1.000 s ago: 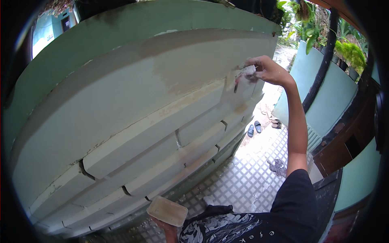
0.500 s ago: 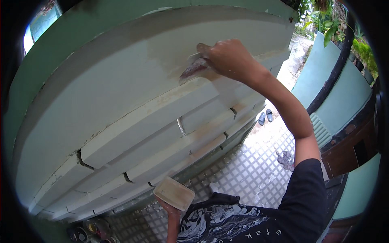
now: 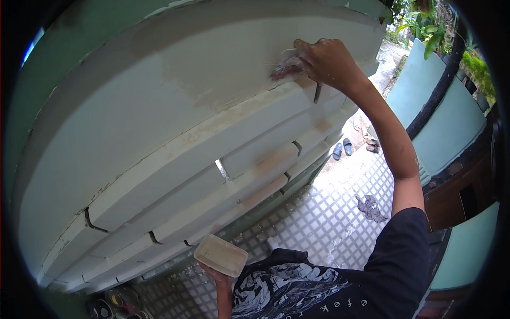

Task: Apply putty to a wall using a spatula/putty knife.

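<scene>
My right hand (image 3: 332, 61) is raised to the pale wall (image 3: 122, 117), its fingers closed around a crumpled, wet-looking white and dark-red piece (image 3: 287, 70). That piece touches the wall just above a horizontal ledge; its exact kind is hard to make out. Low in front of my body, my left hand (image 3: 217, 275) grips a shallow rectangular cream tray (image 3: 220, 256) from beneath and the side. A thin pale layer shows inside the tray. Around the right hand, the wall carries damp-looking beige patches.
Below the ledge, the wall has raised brick-like blocks (image 3: 154, 183) with narrow gaps. A grey cloth (image 3: 372, 208) lies on the patterned tile floor (image 3: 319, 234). Dark sandals (image 3: 342, 149) stand beyond the wall's end. Several containers (image 3: 114, 303) sit at lower left.
My right hand has moved right and slightly up along the wall with the crumpled piece. The tray in my left hand has shifted a little left in view.
</scene>
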A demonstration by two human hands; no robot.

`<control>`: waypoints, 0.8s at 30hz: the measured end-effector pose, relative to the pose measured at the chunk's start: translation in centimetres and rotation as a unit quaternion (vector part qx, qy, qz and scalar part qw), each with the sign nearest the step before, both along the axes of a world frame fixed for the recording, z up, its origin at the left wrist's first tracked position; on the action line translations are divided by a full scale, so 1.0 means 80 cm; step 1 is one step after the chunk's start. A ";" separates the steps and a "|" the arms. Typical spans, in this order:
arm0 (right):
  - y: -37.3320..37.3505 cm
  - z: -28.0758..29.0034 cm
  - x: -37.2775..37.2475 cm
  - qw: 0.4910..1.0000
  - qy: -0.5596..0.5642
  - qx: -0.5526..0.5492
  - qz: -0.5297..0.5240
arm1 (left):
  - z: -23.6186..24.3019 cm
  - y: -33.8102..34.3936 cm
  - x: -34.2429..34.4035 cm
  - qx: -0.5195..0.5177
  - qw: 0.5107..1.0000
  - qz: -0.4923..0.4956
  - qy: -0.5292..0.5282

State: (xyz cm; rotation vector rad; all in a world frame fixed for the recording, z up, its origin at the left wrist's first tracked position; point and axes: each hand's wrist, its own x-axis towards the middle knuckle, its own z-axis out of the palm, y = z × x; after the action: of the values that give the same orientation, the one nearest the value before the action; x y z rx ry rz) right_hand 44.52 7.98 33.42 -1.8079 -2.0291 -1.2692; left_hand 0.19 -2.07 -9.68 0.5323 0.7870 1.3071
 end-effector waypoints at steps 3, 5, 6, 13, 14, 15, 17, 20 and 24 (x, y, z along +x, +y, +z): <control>-0.002 -0.008 0.052 1.000 -0.013 0.009 0.004 | -0.006 0.003 0.007 -0.010 1.000 -0.018 -0.020; -0.010 -0.009 0.080 1.000 -0.016 0.003 -0.007 | 0.010 0.003 0.018 -0.028 0.999 -0.016 -0.023; -0.013 -0.010 0.091 1.000 -0.017 -0.003 -0.013 | 0.008 0.004 0.022 -0.028 0.999 -0.019 -0.023; -0.016 -0.020 0.100 0.999 0.024 0.021 -0.019 | -0.011 0.012 0.049 -0.029 0.999 -0.006 -0.026; -0.014 -0.020 0.092 0.999 0.017 0.028 -0.004 | -0.012 0.012 0.051 -0.049 0.997 -0.012 -0.058; -0.012 -0.020 0.082 0.999 0.010 0.035 0.012 | -0.012 0.013 0.055 -0.049 0.997 -0.013 -0.054; -0.015 -0.015 0.061 1.000 0.014 0.025 -0.003 | -0.014 0.015 0.063 -0.051 0.997 -0.023 -0.053; -0.008 -0.017 0.034 0.998 0.034 0.031 0.037 | -0.020 0.019 0.070 0.007 0.998 -0.052 -0.030; -0.003 -0.018 0.018 0.997 0.054 0.025 0.058 | 0.018 0.015 0.097 0.070 0.992 -0.049 0.097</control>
State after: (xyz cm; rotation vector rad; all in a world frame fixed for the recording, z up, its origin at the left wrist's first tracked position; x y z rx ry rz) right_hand 45.99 7.74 31.94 -1.6733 -1.9927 -1.1540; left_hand 7.95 -0.85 -8.23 0.8097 0.8218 1.2370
